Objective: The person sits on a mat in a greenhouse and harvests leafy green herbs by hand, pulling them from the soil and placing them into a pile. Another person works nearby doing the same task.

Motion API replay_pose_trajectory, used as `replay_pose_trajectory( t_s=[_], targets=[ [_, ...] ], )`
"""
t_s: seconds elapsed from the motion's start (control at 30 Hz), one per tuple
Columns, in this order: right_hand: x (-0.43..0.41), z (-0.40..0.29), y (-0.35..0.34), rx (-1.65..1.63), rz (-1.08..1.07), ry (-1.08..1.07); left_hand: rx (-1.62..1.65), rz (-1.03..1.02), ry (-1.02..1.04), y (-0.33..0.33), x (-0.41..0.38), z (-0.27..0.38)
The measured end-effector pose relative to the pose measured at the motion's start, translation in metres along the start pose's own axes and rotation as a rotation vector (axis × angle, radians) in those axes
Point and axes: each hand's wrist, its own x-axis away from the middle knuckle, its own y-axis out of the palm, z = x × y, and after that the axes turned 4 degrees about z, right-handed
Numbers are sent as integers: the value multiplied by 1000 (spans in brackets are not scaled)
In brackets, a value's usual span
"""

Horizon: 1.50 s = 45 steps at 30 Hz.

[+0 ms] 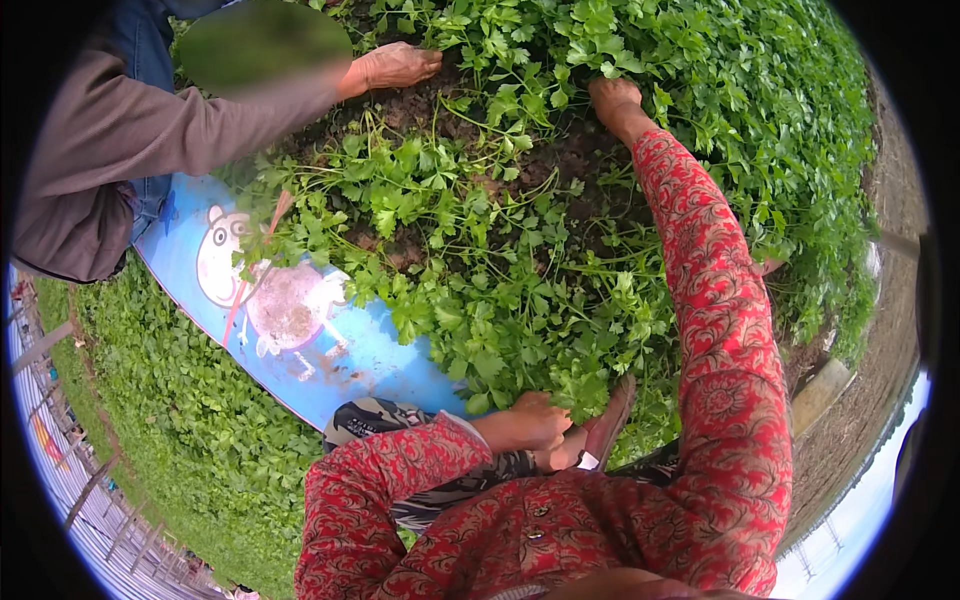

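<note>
My left hand (531,422) is curled shut near my lap, beside my shoe (611,421), with leafy green stems that look like celery (581,391) at its fingers. My right arm is stretched forward, and my right hand (616,101) reaches down into the standing leafy plants (712,97); its fingers are hidden by foliage, so its grip cannot be told. Between my hands, cut or pulled-looking stems and leaves (480,292) lie spread over dark soil (544,165).
At upper left another person's hand (397,66), in a grey-brown sleeve (165,127), touches the soil by the plants. A blue sheet with a cartoon pig (292,315) lies to my left, a reddish strip (244,292) on it. A pale block (821,394) lies at right.
</note>
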Motion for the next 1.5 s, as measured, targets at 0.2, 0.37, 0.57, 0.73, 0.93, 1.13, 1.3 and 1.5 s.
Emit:
replay_pose_trajectory(
  t_s=[0.2,0.37,0.57,0.73,0.93,1.13,1.3,1.5],
  targets=[
    [7,-14,-17,-2,-72,24,52,261,163,21,10,-11],
    [15,12,-9,-52,-9,8,29,124,-55,5,13,1],
    [67,83,-64,-11,327,-236,34,168,-98,17,19,10],
    [276,203,-93,-39,403,-83,-14,-172,-275,-2,21,42],
    [632,451,1,476,-309,734,-66,-94,-241,7,18,74],
    [384,280,-85,-40,294,233,-5,-95,-244,4,7,77],
    [207,35,-113,-568,465,-483,-38,-19,-164,-5,15,55],
    [65,27,-2,-484,298,37,-54,-66,-184,-23,10,46]
  ],
)
